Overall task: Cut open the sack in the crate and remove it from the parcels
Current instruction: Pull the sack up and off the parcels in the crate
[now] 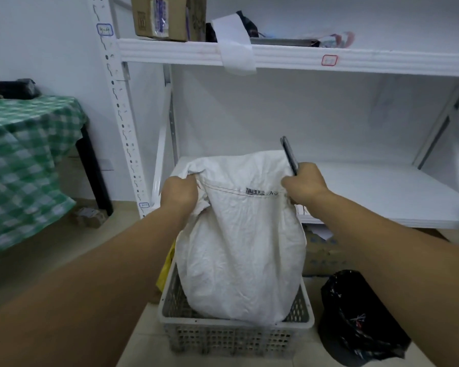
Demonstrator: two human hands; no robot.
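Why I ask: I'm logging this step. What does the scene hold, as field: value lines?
sack: white, crumpled, standing in the crate
crate: pale lattice plastic, on the floor
seam: stitched line across the sack's top, intact where visible
left hand: grips the sack's top left corner
right hand: at the top right corner, holds the tool
tool: dark, slim, pointing up; type unclear
parcels: hidden
bag: black, on the floor right of the crate
shelf: white, behind the crate
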